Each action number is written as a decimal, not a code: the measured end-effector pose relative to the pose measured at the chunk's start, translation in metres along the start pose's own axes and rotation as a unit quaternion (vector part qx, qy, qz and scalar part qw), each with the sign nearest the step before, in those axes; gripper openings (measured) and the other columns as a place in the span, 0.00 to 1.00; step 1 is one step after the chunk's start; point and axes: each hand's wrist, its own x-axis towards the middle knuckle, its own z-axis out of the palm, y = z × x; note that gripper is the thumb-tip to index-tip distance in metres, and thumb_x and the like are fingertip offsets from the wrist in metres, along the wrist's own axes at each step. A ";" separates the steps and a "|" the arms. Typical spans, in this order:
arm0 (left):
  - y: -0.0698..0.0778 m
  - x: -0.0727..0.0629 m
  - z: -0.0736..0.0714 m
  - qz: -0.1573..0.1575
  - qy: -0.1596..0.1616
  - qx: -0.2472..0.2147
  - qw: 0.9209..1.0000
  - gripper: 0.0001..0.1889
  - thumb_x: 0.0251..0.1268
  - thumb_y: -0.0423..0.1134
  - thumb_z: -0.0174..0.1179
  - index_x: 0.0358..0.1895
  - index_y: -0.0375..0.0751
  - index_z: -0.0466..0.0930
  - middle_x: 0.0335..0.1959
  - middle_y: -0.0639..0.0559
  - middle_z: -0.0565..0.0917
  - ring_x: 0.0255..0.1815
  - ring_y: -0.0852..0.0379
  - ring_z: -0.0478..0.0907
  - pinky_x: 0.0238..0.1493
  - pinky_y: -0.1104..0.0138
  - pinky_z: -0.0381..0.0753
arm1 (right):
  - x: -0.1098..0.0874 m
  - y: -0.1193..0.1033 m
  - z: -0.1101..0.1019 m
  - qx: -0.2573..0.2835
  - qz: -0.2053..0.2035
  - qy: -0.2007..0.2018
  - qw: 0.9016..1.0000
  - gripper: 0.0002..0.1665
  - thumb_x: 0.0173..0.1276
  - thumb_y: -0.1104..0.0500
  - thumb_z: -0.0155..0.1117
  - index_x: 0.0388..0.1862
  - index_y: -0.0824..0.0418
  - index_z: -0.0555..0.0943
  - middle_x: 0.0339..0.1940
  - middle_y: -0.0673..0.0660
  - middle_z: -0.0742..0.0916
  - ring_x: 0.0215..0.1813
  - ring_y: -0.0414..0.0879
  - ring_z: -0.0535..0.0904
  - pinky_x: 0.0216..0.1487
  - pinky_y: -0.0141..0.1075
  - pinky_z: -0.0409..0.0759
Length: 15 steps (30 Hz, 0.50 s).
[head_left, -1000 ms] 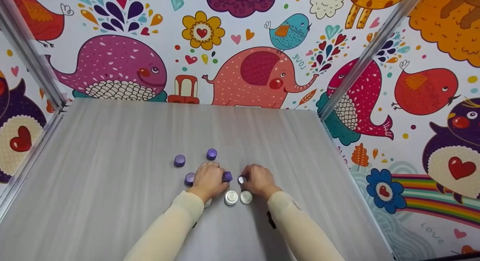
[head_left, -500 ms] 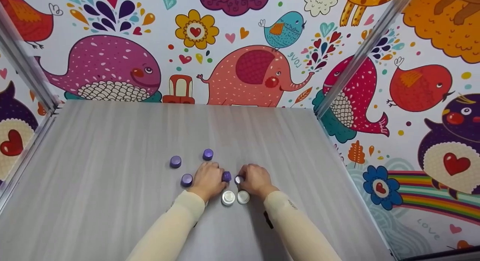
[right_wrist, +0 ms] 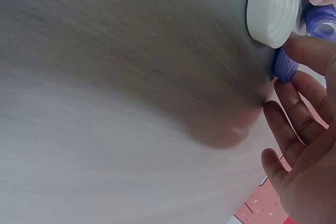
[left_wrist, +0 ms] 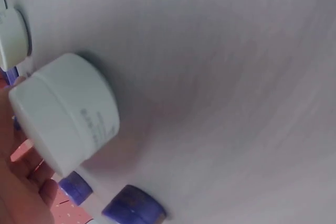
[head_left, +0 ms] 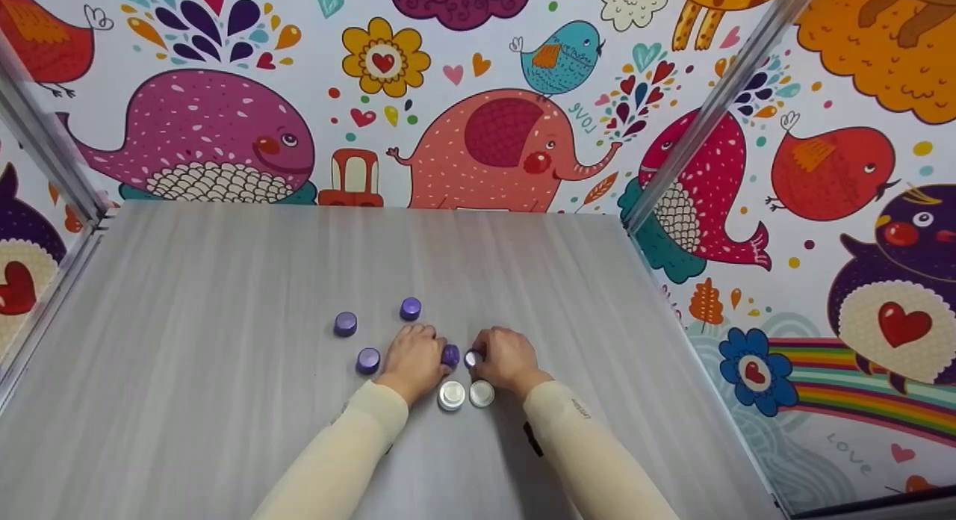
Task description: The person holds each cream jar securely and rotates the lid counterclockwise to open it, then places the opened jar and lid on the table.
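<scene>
Near the front middle of the table, my left hand (head_left: 415, 359) holds a small purple jar (head_left: 449, 355) by its side, its threaded open mouth showing in the right wrist view. Facing it, my right hand (head_left: 506, 358) pinches a small purple lid (right_wrist: 285, 65) between thumb and fingers, with the pale inside turned toward the jar. A narrow gap separates lid and jar in the head view. Just in front of the hands sit an open white jar (head_left: 451, 395) and a white lid (head_left: 482, 393), side by side. The left wrist view shows a capped white jar (left_wrist: 63, 114) near the left hand.
Several purple jars stand beyond and left of the left hand: one far left (head_left: 345, 324), a purple jar at the back (head_left: 411, 308), and a nearer purple jar (head_left: 367, 361). Printed walls (head_left: 478, 154) and metal posts border the grey table (head_left: 224, 296).
My right hand has brought the purple lid a little closer to the jar. My left hand keeps its hold on the jar. The head view has shifted slightly.
</scene>
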 end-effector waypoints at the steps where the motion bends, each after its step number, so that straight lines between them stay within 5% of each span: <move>1: 0.000 0.000 0.000 -0.002 0.000 -0.003 1.000 0.19 0.51 0.49 0.73 0.41 0.38 0.86 0.35 0.45 0.80 0.45 0.44 0.76 0.55 0.54 0.69 | 0.000 0.000 0.000 -0.001 -0.002 0.000 1.000 0.10 0.48 0.58 0.72 0.33 0.54 0.86 0.28 0.46 0.81 0.34 0.46 0.80 0.39 0.44 0.78; 15: -0.003 -0.003 0.005 -0.014 -0.016 0.002 1.000 0.23 0.54 0.51 0.71 0.47 0.37 0.85 0.44 0.41 0.81 0.51 0.42 0.75 0.59 0.52 0.68 | 0.001 -0.001 -0.002 0.003 0.006 -0.010 1.000 0.13 0.46 0.56 0.76 0.33 0.54 0.85 0.27 0.45 0.81 0.33 0.45 0.79 0.38 0.43 0.78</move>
